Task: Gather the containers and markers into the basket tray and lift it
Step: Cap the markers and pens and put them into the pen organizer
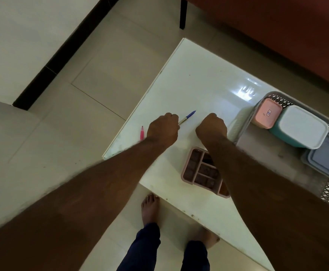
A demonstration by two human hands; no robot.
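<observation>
The step in hand seems to be the gathering of the markers. The left hand, at the middle of the frame, has its fingers curled around the blue pen, whose tip points to the upper right; the pink marker lies on the table just left of this hand. The right hand is closed like a fist, and I cannot tell if it holds anything. The basket stands at the right edge with three containers inside, and the pink tray waits near the lower middle. Next, I think, the pen must go into the basket, then the pink marker
</observation>
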